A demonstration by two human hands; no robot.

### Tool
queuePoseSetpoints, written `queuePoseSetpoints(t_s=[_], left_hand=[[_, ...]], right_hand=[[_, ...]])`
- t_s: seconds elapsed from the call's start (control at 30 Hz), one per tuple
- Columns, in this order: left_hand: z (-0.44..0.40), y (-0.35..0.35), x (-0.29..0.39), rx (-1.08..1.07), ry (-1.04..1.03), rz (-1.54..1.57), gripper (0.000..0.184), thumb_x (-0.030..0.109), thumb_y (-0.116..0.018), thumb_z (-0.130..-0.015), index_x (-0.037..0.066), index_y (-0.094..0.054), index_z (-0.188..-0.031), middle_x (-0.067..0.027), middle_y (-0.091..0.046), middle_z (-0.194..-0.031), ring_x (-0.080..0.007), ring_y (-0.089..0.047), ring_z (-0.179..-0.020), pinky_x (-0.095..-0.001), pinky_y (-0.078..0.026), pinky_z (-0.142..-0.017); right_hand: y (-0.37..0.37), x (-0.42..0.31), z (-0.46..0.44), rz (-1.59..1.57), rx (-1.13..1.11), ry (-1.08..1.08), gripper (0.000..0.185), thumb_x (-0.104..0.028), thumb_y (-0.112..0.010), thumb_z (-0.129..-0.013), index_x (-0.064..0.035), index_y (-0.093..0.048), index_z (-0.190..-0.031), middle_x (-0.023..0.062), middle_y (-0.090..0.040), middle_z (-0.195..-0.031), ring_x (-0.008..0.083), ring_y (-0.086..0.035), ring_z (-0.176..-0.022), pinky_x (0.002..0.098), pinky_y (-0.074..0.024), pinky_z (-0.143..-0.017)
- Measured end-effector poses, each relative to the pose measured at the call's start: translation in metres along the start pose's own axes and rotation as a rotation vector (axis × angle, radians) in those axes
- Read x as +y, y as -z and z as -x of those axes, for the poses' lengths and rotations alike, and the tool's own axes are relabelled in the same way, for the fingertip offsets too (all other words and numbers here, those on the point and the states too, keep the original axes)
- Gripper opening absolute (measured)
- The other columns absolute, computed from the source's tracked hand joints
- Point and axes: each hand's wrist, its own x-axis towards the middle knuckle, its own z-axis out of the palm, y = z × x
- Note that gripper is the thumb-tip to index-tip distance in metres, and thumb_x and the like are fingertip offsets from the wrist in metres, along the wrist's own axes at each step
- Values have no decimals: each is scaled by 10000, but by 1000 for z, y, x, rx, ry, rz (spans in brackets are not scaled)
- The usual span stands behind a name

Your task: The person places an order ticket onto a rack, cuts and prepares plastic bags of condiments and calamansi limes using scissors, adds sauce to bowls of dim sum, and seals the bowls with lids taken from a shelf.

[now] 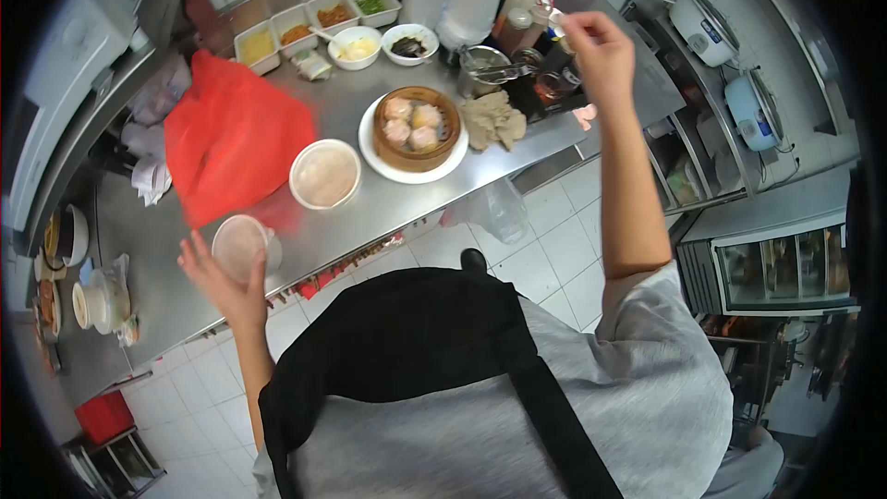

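My left hand [228, 288] is beside a round lidded plastic tub [242, 248], its fingers spread along the left side and its thumb overlapping the near side. I cannot tell how firmly it touches. A second round tub with a pale lid [325, 174] stands to the right. Behind both lies a crumpled red plastic bag [231, 134], slightly blurred. My right hand [602, 57] is raised at the far right near several bottles and jars [528, 28], fingers curled into a pinch; what they hold, if anything, is too small to name.
A bamboo steamer [416, 162] of dumplings sits on a white plate [367, 143]. Beside it are a beige cloth [494, 120] and a metal pot [480, 83]. White bowls [356, 48] and topping trays [259, 65] line the steel counter [356, 231]; stacked cups [471, 0] stand behind.
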Motion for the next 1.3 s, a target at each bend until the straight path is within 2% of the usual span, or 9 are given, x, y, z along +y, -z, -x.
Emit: queuePoseSetpoints(t_s=[0.1,0.33,0.5,0.7,0.87,0.93,1.03,1.13,1.3], left_hand=[[-6,8,32,115,-14,-57,729,270,-723,-748,90,-395,-1374,-214,-209,-1475,-441,-136,-1364,-542,-183,-1073],[-10,-29,203,6,-96,212,495,183,-657,-789,72,-529,-1254,-190,-320,-1430,-357,-271,-1334,-458,-236,-1071],[-8,-99,342,-876,149,1206,394,118,-511,-871,18,-492,-1252,-110,-525,-1255,-198,-482,-1182,-338,-362,-1000],[7,-246,493,-1533,494,1539,465,408,-455,-958,65,-479,-1270,-84,-541,-1193,-189,-552,-1067,-340,-424,-929],[12,-373,574,-1322,897,1406,527,556,-458,-908,131,-525,-1213,-42,-547,-1100,-173,-562,-938,-329,-442,-818],[12,-414,591,-1141,971,1422,552,616,-512,-850,112,-550,-1071,-38,-557,-949,-159,-562,-845,-335,-449,-773],[7,-464,610,-839,1054,1611,380,470,-680,-807,121,-546,-744,32,-425,-557,-80,-386,-431,-242,-301,-366],[-8,-457,628,-675,1109,1251,284,345,-733,-783,94,-601,-793,-5,-509,-579,-124,-479,-461,-283,-384,-376],[-14,-444,622,-635,852,911,211,269,-726,-753,81,-632,-743,-38,-643,-674,-184,-616,-574,-333,-487,-521]], right_hand=[[76,101,-56,315,152,-48,226,-290,-681,-807,-88,-710,-904,71,-691,-802,162,-630,-706,289,-489,-674],[121,338,-102,664,-241,-235,250,-251,-634,-788,-126,-688,-997,123,-686,-943,281,-659,-871,364,-506,-790],[98,397,-112,152,-471,-613,472,-128,-674,-800,26,-500,-1210,124,-681,-850,184,-656,-770,308,-490,-722],[129,355,-117,-108,-491,-544,526,-33,-696,-740,41,-483,-1214,140,-675,-819,187,-663,-785,285,-497,-713],[263,294,-83,-215,-369,-441,618,-79,-718,-742,28,-444,-1285,69,-657,-797,161,-637,-830,298,-432,-881],[315,274,-63,-267,-352,-486,623,-56,-701,-754,15,-428,-1310,42,-628,-785,129,-618,-783,257,-463,-806],[372,289,-27,-211,-297,-550,619,19,-676,-729,27,-423,-1294,36,-620,-725,132,-608,-719,280,-475,-799],[380,342,19,-229,-272,-656,601,23,-689,-718,29,-425,-1258,50,-633,-717,147,-623,-720,297,-468,-820],[338,398,85,-275,-258,-922,568,51,-695,-685,-2,-459,-1199,89,-666,-751,161,-633,-743,302,-454,-842]])
